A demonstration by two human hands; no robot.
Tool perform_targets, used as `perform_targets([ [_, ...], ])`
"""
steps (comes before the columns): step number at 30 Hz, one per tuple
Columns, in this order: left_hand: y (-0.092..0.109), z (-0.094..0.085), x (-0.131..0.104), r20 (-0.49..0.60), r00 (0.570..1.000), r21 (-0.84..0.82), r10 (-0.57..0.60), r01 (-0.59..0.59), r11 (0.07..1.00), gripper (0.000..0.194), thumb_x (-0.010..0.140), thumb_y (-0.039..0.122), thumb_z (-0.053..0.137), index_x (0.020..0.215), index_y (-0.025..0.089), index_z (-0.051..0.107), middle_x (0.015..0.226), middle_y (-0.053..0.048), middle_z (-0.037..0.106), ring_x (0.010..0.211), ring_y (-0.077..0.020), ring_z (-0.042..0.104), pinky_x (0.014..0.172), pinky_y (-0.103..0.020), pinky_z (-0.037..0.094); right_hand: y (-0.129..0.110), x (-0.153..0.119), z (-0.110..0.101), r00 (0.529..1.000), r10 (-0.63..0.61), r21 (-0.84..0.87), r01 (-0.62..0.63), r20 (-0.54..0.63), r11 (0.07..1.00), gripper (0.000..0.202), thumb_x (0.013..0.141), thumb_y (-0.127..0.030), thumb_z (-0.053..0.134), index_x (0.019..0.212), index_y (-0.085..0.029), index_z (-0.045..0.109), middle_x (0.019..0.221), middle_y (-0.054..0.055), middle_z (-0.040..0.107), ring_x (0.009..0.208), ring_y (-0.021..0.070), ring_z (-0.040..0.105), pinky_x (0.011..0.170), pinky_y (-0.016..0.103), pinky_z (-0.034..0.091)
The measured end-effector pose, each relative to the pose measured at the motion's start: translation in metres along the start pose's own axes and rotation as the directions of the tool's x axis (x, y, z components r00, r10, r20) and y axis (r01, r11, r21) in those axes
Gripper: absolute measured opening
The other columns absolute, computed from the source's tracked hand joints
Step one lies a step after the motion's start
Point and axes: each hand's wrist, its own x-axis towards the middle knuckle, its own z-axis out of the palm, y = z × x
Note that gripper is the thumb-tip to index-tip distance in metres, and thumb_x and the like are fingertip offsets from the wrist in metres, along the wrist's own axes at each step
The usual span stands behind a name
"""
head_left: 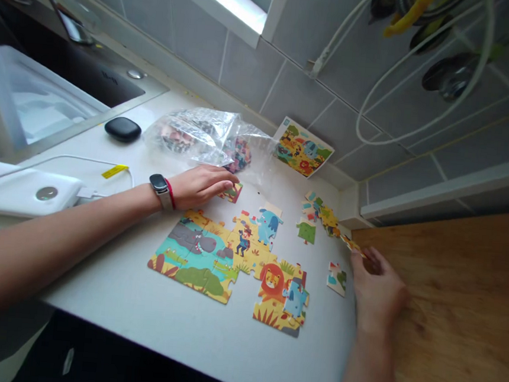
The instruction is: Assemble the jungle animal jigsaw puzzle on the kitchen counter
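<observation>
My left hand [203,188], with a watch and a red band at the wrist, lies with fingers stretched out over a puzzle piece [235,193]; its fingers partly cover the piece. At the counter's right edge my right hand [377,285] pinches a yellow puzzle piece [351,243], seen nearly edge-on. Between the hands lies a partly joined jigsaw puzzle [204,258] with a hippo, an explorer, an elephant and a lion. A blue piece [296,297] rests on top of the lion section. Loose pieces, including a green one [307,231] and another piece [336,279], lie nearer my right hand.
A picture card [305,148] leans on the tiled wall. Clear plastic bags [210,136] with pieces inside lie behind my left hand. A black case [123,129], a white power strip [23,188] with cable, and a sink [151,90] are leftward. White cables hang above right.
</observation>
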Motion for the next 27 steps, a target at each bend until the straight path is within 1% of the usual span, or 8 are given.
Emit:
perform_targets([
  [3,0.002,0.002,0.0,-0.009,1.0,-0.017,0.021,-0.021,1.0,0.054,0.112,0.047,0.025,0.124,0.018,0.068,0.115,-0.011,0.074,0.102,-0.0232,0.068,0.096,-0.038,0.049,-0.02,-0.01,0.004,0.997,-0.07,0.237,0.062,0.024,0.969,0.045,0.083,-0.048,0.076,0.113,-0.015,0.077,0.114,0.018,0.078,0.103,0.0337,0.075,0.093,0.052,0.061],
  [6,0.005,0.002,0.001,-0.019,0.998,-0.028,0.066,-0.066,0.997,0.057,0.112,0.048,0.022,0.115,0.019,0.071,0.11,-0.011,0.074,0.098,-0.0226,0.067,0.096,-0.038,0.048,-0.05,-0.027,0.012,0.942,-0.317,0.492,0.225,0.111,0.841,0.032,0.086,-0.042,0.076,0.108,-0.019,0.077,0.12,0.015,0.075,0.111,0.0299,0.073,0.089,0.047,0.065],
  [10,0.008,0.002,0.002,-0.03,0.994,-0.041,0.108,-0.109,0.993,0.063,0.112,0.051,0.018,0.107,0.02,0.073,0.104,-0.01,0.073,0.095,-0.0218,0.066,0.095,-0.038,0.048,-0.1,-0.053,0.018,0.737,-0.61,0.561,0.385,0.29,0.732,0.019,0.09,-0.032,0.074,0.108,-0.026,0.076,0.121,0.011,0.076,0.114,0.0282,0.072,0.1,0.049,0.061],
  [13,0.008,0.001,0.002,-0.034,0.993,-0.041,0.117,-0.118,0.992,0.064,0.112,0.052,0.017,0.105,0.02,0.073,0.102,-0.01,0.073,0.094,-0.022,0.066,0.094,-0.038,0.049,-0.135,-0.067,0.029,0.571,-0.773,0.658,0.474,0.276,0.585,0.022,0.091,-0.023,0.073,0.112,-0.028,0.075,0.124,0.009,0.075,0.115,0.027,0.073,0.101,0.046,0.061],
  [17,0.008,-0.002,0.002,-0.031,0.995,-0.023,0.093,-0.094,0.995,0.059,0.112,0.049,0.023,0.105,0.019,0.073,0.102,-0.01,0.072,0.094,-0.0221,0.067,0.091,-0.037,0.049,-0.156,-0.076,0.057,0.443,-0.836,0.681,0.505,0.323,0.53,0.03,0.092,-0.025,0.072,0.122,-0.025,0.073,0.139,0.013,0.067,0.129,0.0276,0.065,0.109,0.044,0.056],
  [20,0.007,-0.004,0.002,-0.022,0.998,0.008,0.066,-0.066,0.998,0.048,0.11,0.048,0.034,0.106,0.02,0.073,0.106,-0.01,0.072,0.092,-0.0216,0.068,0.089,-0.036,0.05,-0.154,-0.077,0.072,0.406,-0.827,0.639,0.528,0.389,0.56,0.04,0.091,-0.032,0.076,0.129,-0.023,0.07,0.15,0.016,0.058,0.14,0.0315,0.056,0.115,0.049,0.05],
  [24,0.006,-0.003,-0.001,0.007,0.997,0.072,0.074,-0.075,0.995,0.039,0.101,0.055,0.057,0.114,0.022,0.072,0.117,-0.011,0.072,0.1,-0.0247,0.069,0.095,-0.038,0.05,-0.142,-0.078,0.07,0.447,-0.798,0.589,0.54,0.404,0.601,0.03,0.096,-0.028,0.068,0.126,-0.026,0.071,0.137,0.013,0.066,0.13,0.0291,0.063,0.112,0.051,0.053],
  [27,0.008,0.003,-0.005,0.043,0.994,0.086,0.098,-0.101,0.991,0.05,0.089,0.06,0.071,0.123,0.024,0.07,0.127,-0.012,0.069,0.118,-0.0307,0.064,0.107,-0.044,0.045,-0.134,-0.083,0.062,0.443,-0.808,0.578,0.566,0.388,0.588,0.029,0.097,-0.025,0.066,0.125,-0.027,0.072,0.135,0.012,0.067,0.13,0.0295,0.062,0.111,0.053,0.053],
])
